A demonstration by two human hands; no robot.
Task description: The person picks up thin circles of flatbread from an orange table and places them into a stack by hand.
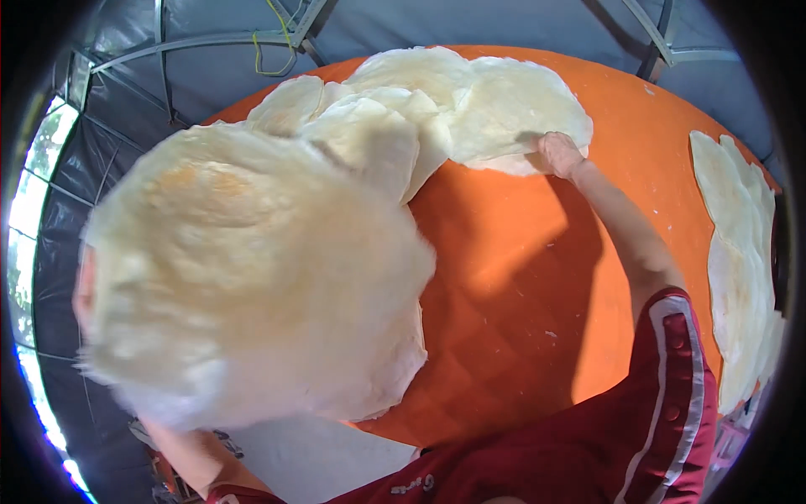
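A large round flatbread (252, 277), pale with light brown patches and smeared by motion, fills the left side. My left hand (85, 286) holds it at its left edge; most of that hand is hidden behind the bread, and the forearm comes in from below. Farther off, several thin flatbreads (411, 76) overlap along the far part of an orange round table (504, 294). My right hand (561, 154) reaches across to the near right edge of the rightmost flatbread (516, 109), its fingers closed on that edge.
Another overlapping row of flatbreads (739, 277) lies along the table's right rim. Grey sheeting (504, 21) on a metal frame (201, 40) stands behind the table, with a yellow cord (285, 34) hanging from it. Bright openings (34, 185) show at the far left.
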